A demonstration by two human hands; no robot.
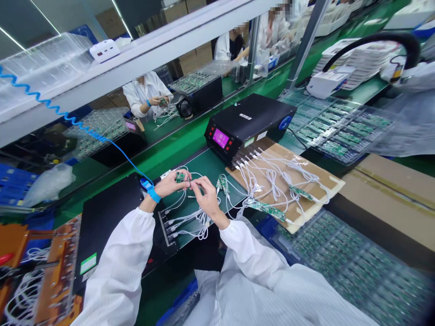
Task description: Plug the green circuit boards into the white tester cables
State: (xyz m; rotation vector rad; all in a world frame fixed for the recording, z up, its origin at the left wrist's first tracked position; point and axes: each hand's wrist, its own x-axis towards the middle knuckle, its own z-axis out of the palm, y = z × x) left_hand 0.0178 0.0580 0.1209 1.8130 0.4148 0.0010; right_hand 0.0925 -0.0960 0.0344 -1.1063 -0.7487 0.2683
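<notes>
My left hand (171, 183), with a blue wrist strap (153, 192), is closed around a small green circuit board (180, 177). Close beside it, my right hand (206, 195) pinches at the board's right edge; what lies between its fingertips is too small to make out. More green boards (222, 184) lie on the green mat just right of my hands, joined to white cables. Below my hands, a bundle of white cables (200, 222) runs from the ports of a black box (115, 217).
A black device (249, 122) with a lit pink screen stands behind a brown board (328, 184) carrying white cables. Trays of circuit boards (353, 267) lie at lower right. An orange fixture (56, 271) is at lower left. A person in white (149, 93) works across the bench.
</notes>
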